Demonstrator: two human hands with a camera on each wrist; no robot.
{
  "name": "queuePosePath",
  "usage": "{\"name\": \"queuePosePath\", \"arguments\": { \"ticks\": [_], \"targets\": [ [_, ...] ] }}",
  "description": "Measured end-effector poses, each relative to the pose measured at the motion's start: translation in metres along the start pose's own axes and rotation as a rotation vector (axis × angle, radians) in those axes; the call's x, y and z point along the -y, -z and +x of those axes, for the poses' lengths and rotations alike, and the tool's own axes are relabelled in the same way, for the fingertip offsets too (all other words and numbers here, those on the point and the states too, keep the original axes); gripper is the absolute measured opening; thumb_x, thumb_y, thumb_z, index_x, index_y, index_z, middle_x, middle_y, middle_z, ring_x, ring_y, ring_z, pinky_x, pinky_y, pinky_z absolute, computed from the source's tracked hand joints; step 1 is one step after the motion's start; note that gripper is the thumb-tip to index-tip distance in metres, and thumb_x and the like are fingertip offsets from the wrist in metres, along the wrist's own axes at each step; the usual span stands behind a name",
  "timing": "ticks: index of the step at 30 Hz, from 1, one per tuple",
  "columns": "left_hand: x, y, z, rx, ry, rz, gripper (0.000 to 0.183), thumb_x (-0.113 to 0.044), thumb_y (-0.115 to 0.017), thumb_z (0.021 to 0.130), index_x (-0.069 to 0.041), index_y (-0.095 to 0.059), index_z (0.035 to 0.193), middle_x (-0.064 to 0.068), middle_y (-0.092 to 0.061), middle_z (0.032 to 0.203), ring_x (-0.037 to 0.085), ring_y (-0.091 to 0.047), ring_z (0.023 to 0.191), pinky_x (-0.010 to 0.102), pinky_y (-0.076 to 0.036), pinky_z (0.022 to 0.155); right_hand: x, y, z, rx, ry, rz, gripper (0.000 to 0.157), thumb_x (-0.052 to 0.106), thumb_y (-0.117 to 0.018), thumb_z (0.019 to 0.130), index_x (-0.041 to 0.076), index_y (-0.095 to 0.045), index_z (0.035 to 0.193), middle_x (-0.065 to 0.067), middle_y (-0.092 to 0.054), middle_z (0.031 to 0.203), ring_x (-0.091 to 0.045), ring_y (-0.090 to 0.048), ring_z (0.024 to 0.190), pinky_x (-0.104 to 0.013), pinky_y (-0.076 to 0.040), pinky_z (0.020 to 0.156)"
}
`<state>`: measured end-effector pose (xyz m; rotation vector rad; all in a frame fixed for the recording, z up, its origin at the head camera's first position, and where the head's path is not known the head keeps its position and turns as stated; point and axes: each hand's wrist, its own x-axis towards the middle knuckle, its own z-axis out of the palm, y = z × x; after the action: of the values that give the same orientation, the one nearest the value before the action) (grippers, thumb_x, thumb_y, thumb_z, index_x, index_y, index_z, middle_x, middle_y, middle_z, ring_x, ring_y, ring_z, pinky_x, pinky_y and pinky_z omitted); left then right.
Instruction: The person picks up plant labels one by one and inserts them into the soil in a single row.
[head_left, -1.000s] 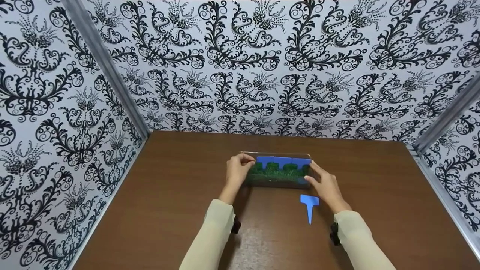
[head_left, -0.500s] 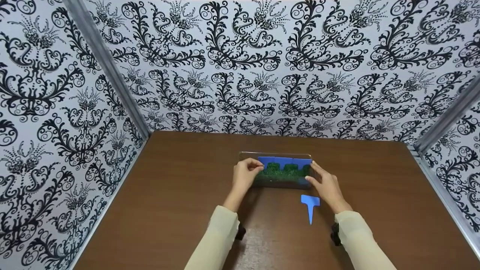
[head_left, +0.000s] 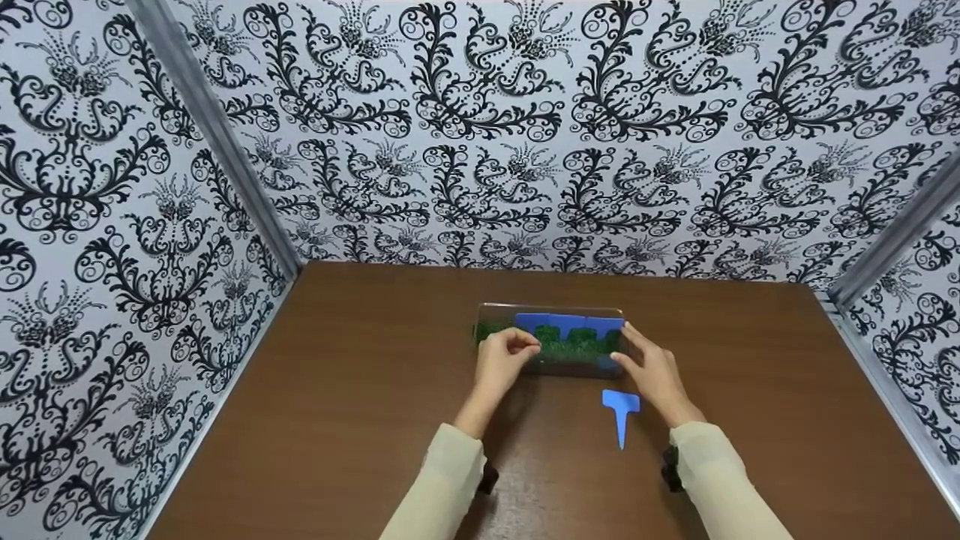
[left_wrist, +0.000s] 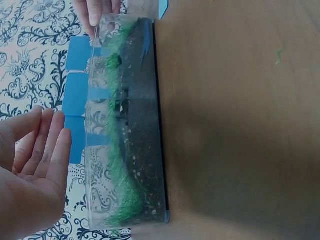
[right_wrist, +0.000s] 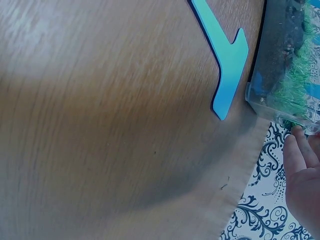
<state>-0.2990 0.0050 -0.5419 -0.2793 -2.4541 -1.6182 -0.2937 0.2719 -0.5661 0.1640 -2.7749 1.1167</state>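
Observation:
A clear plastic box [head_left: 570, 367] with a dark lower part and green shredded grass [head_left: 570, 346] stands on the table. Several blue T-shaped plant labels [left_wrist: 75, 94] stand in a row in it, their heads rising above the rim in the left wrist view. My right hand [head_left: 655, 371] grips the box's right end, thumb at the front and fingers behind. Before the box's left front hovers my left hand [head_left: 504, 362], thumb and fingertips close together, with nothing visible between them. Another blue plant label [head_left: 620, 412] lies flat on the table near my right hand.
The brown wooden table [head_left: 360, 390] reaches back to a wall [head_left: 510, 135] with black-and-white scroll paper. A metal post [head_left: 225, 142] stands at the left corner. A green shred [left_wrist: 279, 56] lies on the table.
My left hand has moved from the box's left end rightward and toward me, uncovering the left end. My right hand, the box and the loose label have stayed put.

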Motion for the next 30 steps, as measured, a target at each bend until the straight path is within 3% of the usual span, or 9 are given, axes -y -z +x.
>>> {"name": "queuePosePath", "arguments": {
  "ticks": [10, 30],
  "targets": [
    [0.002, -0.009, -0.009, 0.050, 0.032, 0.014, 0.005, -0.017, -0.078, 0.086, -0.012, -0.077, 0.086, 0.002, -0.076, 0.082, 0.003, -0.064, 0.069, 0.019, -0.053, 0.066, 0.003, 0.001, -0.003, 0.025, -0.019, 0.029, 0.058, 0.019, -0.063, 0.098, 0.003, -0.042, 0.150, -0.014, -0.035, 0.159, -0.039, -0.042, 0.141, -0.050, -0.045, 0.106],
    [0.009, -0.024, -0.022, 0.108, 0.059, 0.023, 0.005, -0.014, -0.078, 0.086, -0.010, -0.077, 0.084, 0.003, -0.076, 0.082, 0.003, -0.065, 0.069, 0.018, -0.053, 0.065, 0.003, 0.001, -0.001, 0.023, -0.018, 0.007, 0.057, 0.018, -0.062, 0.099, 0.004, -0.041, 0.150, -0.015, -0.035, 0.158, -0.040, -0.037, 0.143, -0.057, -0.037, 0.112]
  ]
}}
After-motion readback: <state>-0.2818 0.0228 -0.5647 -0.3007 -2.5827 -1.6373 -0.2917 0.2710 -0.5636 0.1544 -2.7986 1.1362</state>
